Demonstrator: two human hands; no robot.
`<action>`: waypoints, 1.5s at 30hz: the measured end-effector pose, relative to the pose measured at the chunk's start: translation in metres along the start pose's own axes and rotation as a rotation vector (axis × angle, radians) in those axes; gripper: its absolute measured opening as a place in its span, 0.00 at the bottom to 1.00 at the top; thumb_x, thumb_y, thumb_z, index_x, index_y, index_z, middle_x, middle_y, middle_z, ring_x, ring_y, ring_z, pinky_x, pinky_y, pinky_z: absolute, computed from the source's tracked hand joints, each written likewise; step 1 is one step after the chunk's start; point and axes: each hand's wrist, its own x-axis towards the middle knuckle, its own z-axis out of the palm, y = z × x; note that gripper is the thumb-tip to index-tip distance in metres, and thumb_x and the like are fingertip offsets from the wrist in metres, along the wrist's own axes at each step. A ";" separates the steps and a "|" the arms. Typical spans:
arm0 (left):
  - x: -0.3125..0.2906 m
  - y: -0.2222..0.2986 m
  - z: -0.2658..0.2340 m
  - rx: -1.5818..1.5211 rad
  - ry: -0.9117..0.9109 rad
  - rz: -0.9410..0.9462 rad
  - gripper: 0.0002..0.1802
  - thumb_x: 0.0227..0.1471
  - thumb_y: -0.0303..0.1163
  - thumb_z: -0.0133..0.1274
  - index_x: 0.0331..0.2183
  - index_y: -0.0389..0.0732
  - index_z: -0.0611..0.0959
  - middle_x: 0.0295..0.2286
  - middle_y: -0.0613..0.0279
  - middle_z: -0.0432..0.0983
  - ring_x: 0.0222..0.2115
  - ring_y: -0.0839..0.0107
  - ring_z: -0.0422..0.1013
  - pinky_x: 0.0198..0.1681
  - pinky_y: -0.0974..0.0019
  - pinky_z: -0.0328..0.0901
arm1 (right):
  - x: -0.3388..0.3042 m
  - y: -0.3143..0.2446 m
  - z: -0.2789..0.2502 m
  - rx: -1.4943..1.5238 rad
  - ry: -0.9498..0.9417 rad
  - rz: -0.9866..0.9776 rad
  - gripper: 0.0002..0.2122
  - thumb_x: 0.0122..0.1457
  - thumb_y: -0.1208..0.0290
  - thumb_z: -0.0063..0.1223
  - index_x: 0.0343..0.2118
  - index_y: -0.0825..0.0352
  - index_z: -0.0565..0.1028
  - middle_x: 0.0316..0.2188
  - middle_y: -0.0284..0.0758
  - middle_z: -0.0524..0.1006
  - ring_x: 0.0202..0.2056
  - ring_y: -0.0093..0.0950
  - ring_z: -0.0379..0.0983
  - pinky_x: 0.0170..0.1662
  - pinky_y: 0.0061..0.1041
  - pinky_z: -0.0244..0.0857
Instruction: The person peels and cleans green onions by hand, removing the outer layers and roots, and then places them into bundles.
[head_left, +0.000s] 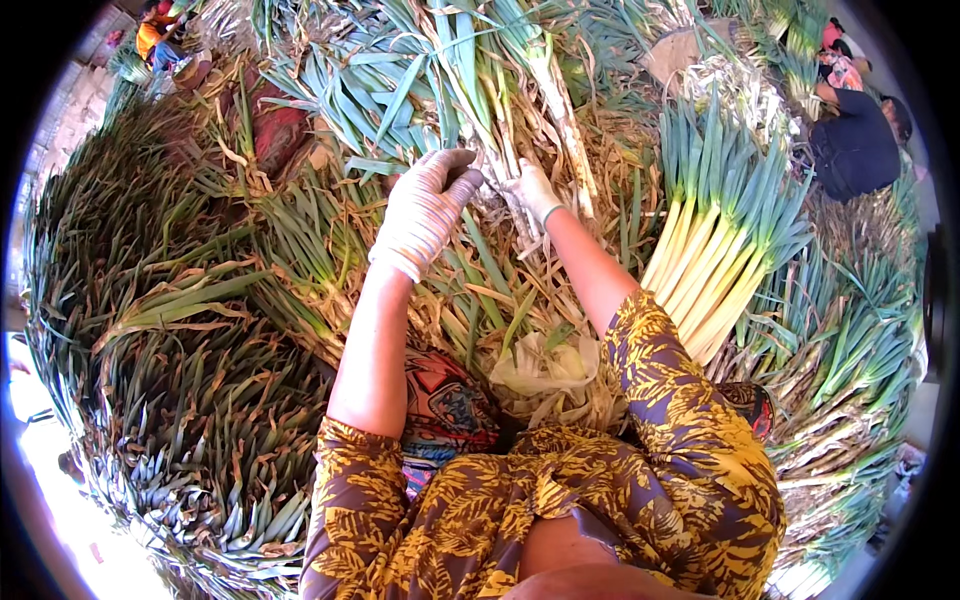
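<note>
My right hand [533, 191], in a white glove, is closed around the lower stalk of a leek [503, 130] whose green leaves point away from me. My left hand [424, 208], in a striped white glove, is beside it with fingers bent and fingertips pinched toward the stalk. What lies between those fingertips is too small to make out. More leeks [560, 115] with soiled, dry outer leaves lie just beyond my hands. To the right of my right arm rests a bundle of cleaned leeks [705, 245], with pale stalks toward me and green tops away.
Dense piles of upright leeks [180, 400] fill the left side. Dry peeled leaves [450, 290] and a pale plastic bag [545, 365] lie in front of me. More leeks [850, 350] lie at right. A person in dark clothing [855, 145] and one in orange [150, 40] sit farther off.
</note>
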 end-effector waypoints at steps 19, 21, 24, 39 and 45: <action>0.000 -0.075 0.001 -0.619 -0.063 -0.509 0.17 0.55 0.36 0.55 0.43 0.34 0.76 0.33 0.61 0.76 0.33 0.72 0.71 0.39 0.68 0.68 | -0.213 -0.156 0.066 -0.277 -0.301 -0.688 0.17 0.57 0.63 0.55 0.46 0.65 0.71 0.26 0.37 0.76 0.26 0.29 0.72 0.33 0.27 0.68; -0.003 -0.102 -0.001 -0.589 0.011 -0.498 0.16 0.56 0.35 0.54 0.42 0.34 0.76 0.34 0.60 0.77 0.34 0.72 0.71 0.40 0.68 0.68 | -0.203 -0.167 0.054 -0.303 -0.322 -0.570 0.16 0.61 0.62 0.51 0.48 0.67 0.73 0.33 0.35 0.77 0.30 0.23 0.72 0.35 0.21 0.68; -0.005 -0.051 -0.004 -0.689 -0.040 -0.460 0.17 0.56 0.34 0.52 0.44 0.32 0.74 0.33 0.57 0.77 0.27 0.71 0.73 0.34 0.68 0.71 | -0.123 -0.116 0.026 -0.052 -0.032 -0.388 0.19 0.63 0.62 0.47 0.53 0.68 0.70 0.38 0.36 0.79 0.33 0.19 0.74 0.33 0.15 0.68; -0.008 -0.035 -0.029 -0.811 0.115 -0.304 0.12 0.57 0.30 0.49 0.36 0.29 0.77 0.15 0.65 0.66 0.14 0.79 0.59 0.17 0.77 0.56 | -0.117 -0.072 0.069 -0.586 0.091 -0.220 0.08 0.61 0.69 0.46 0.39 0.67 0.70 0.24 0.36 0.65 0.22 0.24 0.59 0.21 0.22 0.64; -0.004 -0.028 -0.026 -0.828 0.139 -0.319 0.12 0.57 0.30 0.49 0.36 0.28 0.77 0.15 0.66 0.64 0.14 0.80 0.58 0.16 0.77 0.55 | -0.061 -0.033 -0.011 -0.531 0.365 0.089 0.19 0.60 0.61 0.47 0.49 0.70 0.68 0.43 0.51 0.74 0.45 0.44 0.73 0.48 0.38 0.67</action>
